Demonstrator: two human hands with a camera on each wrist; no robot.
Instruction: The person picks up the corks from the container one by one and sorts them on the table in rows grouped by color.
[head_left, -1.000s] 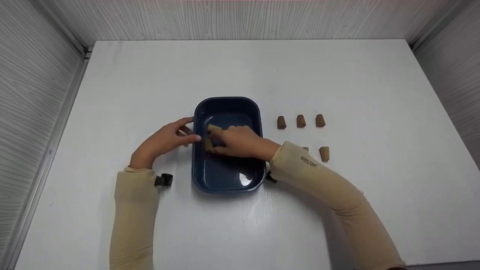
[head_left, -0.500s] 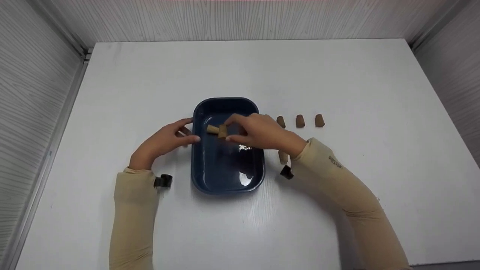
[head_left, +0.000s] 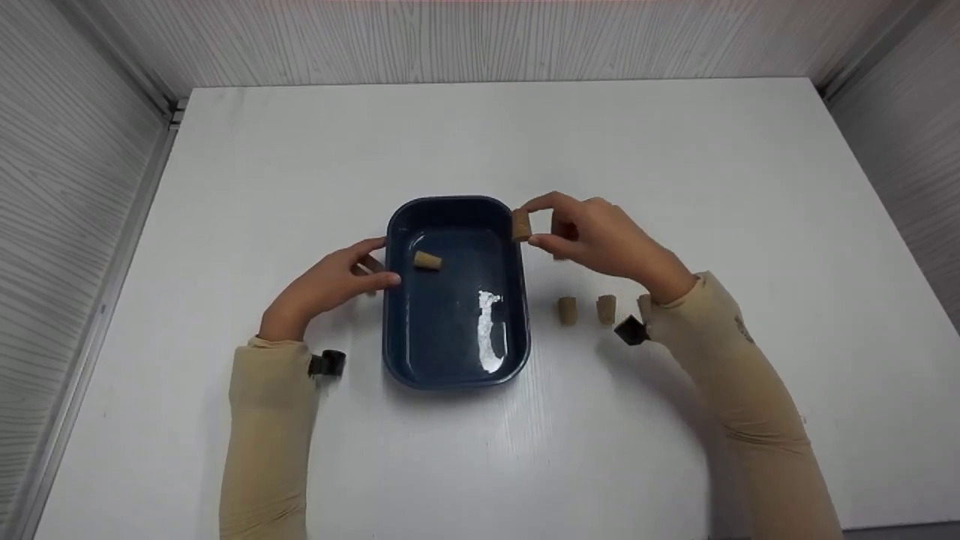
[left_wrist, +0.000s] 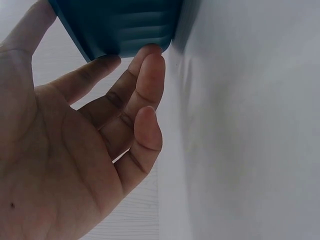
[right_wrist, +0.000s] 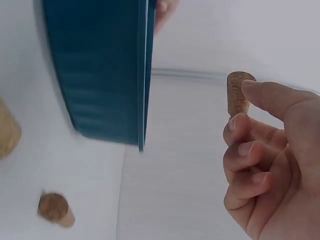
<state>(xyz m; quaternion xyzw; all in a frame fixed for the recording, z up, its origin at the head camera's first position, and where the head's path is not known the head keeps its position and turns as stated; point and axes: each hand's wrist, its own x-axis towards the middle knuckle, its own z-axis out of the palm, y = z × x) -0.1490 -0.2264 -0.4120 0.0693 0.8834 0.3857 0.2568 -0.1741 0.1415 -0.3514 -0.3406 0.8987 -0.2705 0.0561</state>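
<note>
A cork stopper (head_left: 520, 225) is pinched between the thumb and index finger of my right hand (head_left: 611, 236), just over the right rim of a dark blue tray (head_left: 457, 330). In the right wrist view this cork (right_wrist: 238, 93) stands clear of the tray wall, the other fingers curled below it. My left hand (head_left: 324, 281) holds the tray's left rim, thumb over the edge and index finger against the outer wall. In the left wrist view its remaining fingers (left_wrist: 149, 77) are loosely bent beside the tray. Another cork (head_left: 427, 260) lies on its side inside the tray.
Right of the tray stand a near cork (head_left: 568, 310), a middle cork (head_left: 606, 309) and a third cork (head_left: 644, 306) partly behind the right wrist. The right hand covers the area of the back row. White panels (head_left: 487, 41) border the white table (head_left: 480, 465).
My right hand has lifted one cork from inside the tray and carried it right and away from me to the right rim. The other cork stays inside. My left hand has not moved.
</note>
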